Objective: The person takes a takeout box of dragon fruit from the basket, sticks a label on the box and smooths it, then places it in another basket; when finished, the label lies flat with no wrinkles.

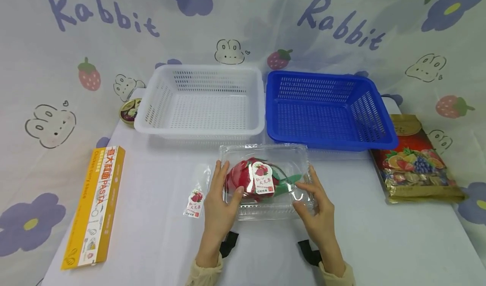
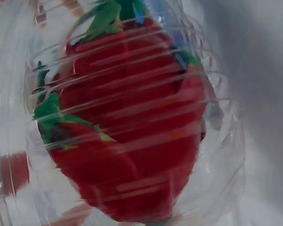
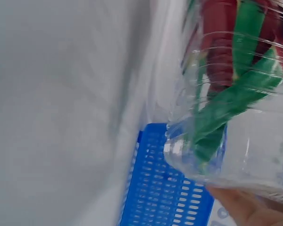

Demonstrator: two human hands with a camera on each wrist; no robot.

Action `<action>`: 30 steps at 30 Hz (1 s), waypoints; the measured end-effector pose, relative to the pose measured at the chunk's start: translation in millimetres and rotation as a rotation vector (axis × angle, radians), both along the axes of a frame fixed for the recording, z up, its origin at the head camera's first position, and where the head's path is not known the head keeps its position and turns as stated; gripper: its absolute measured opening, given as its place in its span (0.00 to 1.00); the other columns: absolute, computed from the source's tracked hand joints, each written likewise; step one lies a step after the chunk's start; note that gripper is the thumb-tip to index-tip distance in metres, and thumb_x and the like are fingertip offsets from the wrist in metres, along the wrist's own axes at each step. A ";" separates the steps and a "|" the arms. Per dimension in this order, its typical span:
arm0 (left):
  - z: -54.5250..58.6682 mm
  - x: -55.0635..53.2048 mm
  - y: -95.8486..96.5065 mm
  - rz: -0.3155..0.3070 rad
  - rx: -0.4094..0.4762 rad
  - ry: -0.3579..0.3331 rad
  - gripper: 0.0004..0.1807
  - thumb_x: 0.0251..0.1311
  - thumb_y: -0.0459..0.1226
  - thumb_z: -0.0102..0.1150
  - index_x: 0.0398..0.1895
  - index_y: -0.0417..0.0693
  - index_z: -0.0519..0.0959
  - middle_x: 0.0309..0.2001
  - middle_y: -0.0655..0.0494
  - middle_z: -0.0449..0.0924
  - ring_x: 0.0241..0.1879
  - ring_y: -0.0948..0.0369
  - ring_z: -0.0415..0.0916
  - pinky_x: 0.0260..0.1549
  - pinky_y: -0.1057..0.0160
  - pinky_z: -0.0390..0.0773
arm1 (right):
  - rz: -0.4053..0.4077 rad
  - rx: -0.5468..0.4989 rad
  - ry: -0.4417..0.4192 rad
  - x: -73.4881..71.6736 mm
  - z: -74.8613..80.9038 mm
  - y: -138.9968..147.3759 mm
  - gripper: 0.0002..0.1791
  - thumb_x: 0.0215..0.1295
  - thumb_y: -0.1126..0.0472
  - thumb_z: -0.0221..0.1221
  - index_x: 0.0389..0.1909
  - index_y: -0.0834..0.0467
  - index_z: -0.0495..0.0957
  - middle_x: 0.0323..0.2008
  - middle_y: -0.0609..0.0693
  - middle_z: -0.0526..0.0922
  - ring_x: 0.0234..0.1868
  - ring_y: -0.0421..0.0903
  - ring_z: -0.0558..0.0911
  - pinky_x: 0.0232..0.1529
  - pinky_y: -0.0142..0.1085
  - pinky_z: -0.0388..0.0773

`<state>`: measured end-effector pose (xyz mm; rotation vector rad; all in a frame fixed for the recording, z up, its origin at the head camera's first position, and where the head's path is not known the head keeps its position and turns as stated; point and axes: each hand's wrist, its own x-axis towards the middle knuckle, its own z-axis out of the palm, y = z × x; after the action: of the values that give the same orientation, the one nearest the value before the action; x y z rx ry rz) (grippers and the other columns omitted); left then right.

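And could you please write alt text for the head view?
A person's left hand and right hand hold a clear rectangular plastic box with a red dragon fruit inside. Beyond it on the white table are a white plastic basket and a blue plastic basket. A yellow pasta box lies left, a red-gold pouch right.

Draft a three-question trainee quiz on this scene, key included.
1. What fruit shows through the clear plastic box held by the left hand and right hand?
2. True or false: in the head view, the white plastic basket stands left of the blue plastic basket.
3. Farthest right in that view: (a) pasta box, (b) fruit-print bag, (c) white plastic basket?

Key: 1. dragon fruit; 2. true; 3. b.
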<state>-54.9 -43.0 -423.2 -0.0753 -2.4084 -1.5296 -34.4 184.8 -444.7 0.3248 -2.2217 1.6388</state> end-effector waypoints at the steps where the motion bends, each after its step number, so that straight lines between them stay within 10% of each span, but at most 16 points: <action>1: 0.9 0.2 -1.8 0.001 0.009 -0.008 0.35 0.58 0.38 0.61 0.70 0.45 0.65 0.73 0.40 0.58 0.71 0.43 0.60 0.61 0.38 0.67 | 0.027 -0.019 0.023 1.8 0.6 -0.5 0.20 0.52 0.76 0.63 0.49 0.72 0.75 0.73 0.66 0.55 0.74 0.39 0.59 0.69 0.23 0.59; 17: 6.3 2.5 -10.0 -0.005 0.029 -0.024 0.32 0.58 0.35 0.61 0.67 0.41 0.68 0.72 0.39 0.61 0.70 0.43 0.62 0.63 0.35 0.63 | 0.070 0.134 0.191 10.4 0.7 -1.4 0.37 0.50 0.41 0.70 0.48 0.68 0.75 0.72 0.74 0.53 0.77 0.51 0.55 0.72 0.28 0.55; 30: 25.3 10.2 -8.8 -0.038 0.066 0.029 0.31 0.58 0.33 0.60 0.67 0.41 0.68 0.72 0.39 0.59 0.72 0.43 0.58 0.63 0.32 0.60 | 0.012 0.160 0.331 9.3 11.1 -0.7 0.32 0.54 0.46 0.68 0.44 0.71 0.74 0.69 0.75 0.56 0.76 0.53 0.57 0.69 0.30 0.63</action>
<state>-44.7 -51.8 -397.9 -0.1292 -2.3453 -1.6119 -25.1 184.1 -433.6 0.6052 -2.1011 1.3039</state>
